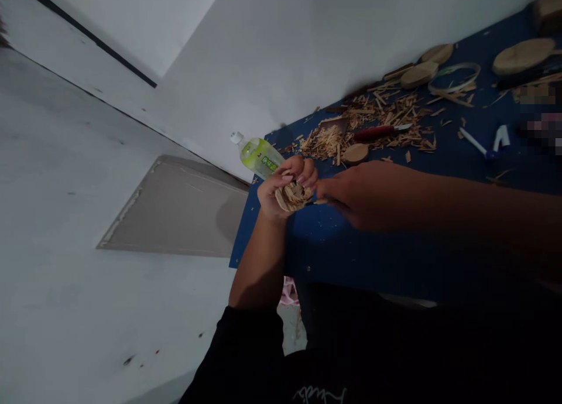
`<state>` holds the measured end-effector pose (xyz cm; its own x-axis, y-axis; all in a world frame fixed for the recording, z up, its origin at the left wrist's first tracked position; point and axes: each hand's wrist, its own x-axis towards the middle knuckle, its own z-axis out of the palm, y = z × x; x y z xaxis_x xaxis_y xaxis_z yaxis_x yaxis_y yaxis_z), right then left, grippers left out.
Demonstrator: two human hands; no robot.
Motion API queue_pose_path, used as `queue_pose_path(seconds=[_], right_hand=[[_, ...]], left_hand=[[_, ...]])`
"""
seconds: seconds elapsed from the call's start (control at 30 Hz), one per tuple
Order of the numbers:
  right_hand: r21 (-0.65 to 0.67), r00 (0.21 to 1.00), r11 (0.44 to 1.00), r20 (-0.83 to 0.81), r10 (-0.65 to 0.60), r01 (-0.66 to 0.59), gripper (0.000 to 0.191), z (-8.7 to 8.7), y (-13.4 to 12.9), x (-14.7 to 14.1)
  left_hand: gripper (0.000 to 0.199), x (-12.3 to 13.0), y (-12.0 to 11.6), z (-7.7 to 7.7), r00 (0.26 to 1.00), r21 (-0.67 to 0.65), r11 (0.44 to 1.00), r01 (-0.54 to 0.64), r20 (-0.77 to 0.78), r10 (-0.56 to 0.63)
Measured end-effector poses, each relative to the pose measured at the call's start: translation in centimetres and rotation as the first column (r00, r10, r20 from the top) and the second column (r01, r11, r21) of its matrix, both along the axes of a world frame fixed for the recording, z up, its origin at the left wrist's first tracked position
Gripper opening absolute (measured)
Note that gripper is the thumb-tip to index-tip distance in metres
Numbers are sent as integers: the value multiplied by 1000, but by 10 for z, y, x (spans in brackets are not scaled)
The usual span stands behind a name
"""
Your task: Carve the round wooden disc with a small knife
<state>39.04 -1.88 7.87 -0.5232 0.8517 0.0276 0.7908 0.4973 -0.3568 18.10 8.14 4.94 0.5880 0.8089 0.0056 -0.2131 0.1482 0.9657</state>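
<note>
My left hand (277,188) is wrapped round a small carved piece of wood (291,197), its face rough with cut marks and shavings. From the right, my right hand (346,194) closes on a carving tool (319,201) with a light wooden handle. Its dark tip points at the wood, and I cannot tell whether it touches. Most of the handle is hidden by the fingers. Just behind my left hand lies a clear bottle (260,156) with a green label and white cap.
On the blue table (333,246) a pile of wood shavings (327,141) spreads behind my hands. A red-handled knife (377,133) lies on it, near a round wooden piece (355,153). Farther right are a tape ring (455,78), white pens (474,141) and a wooden paddle shape (522,56).
</note>
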Motion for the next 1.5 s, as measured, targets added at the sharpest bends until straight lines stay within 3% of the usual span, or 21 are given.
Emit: queue_pose_path(seconds=[0.2, 0.33, 0.53, 0.8, 1.27, 1.5], right_hand=[[-15, 999, 999, -15, -28, 28, 37, -13, 4, -3], [-27, 1000, 1000, -9, -10, 10, 25, -8, 2, -2], [-50, 998, 999, -67, 6, -10, 31, -6, 3, 1], [-30, 999, 999, -35, 35, -36, 20, -5, 6, 2], [-37, 989, 998, -142, -47, 42, 24, -17, 1, -7], [53, 999, 998, -33, -20, 21, 24, -30, -14, -20]], left_hand=[[54, 4, -4, -1, 997, -20, 998, 58, 50, -56], [48, 4, -5, -4, 995, -16, 995, 102, 21, -101], [48, 3, -7, -5, 991, -17, 991, 129, -41, -130], [45, 4, -11, -5, 985, -22, 985, 173, -9, -173], [42, 5, -12, -10, 994, -43, 994, 101, -25, -103], [30, 14, -16, -13, 997, 12, 997, 81, -17, -80]])
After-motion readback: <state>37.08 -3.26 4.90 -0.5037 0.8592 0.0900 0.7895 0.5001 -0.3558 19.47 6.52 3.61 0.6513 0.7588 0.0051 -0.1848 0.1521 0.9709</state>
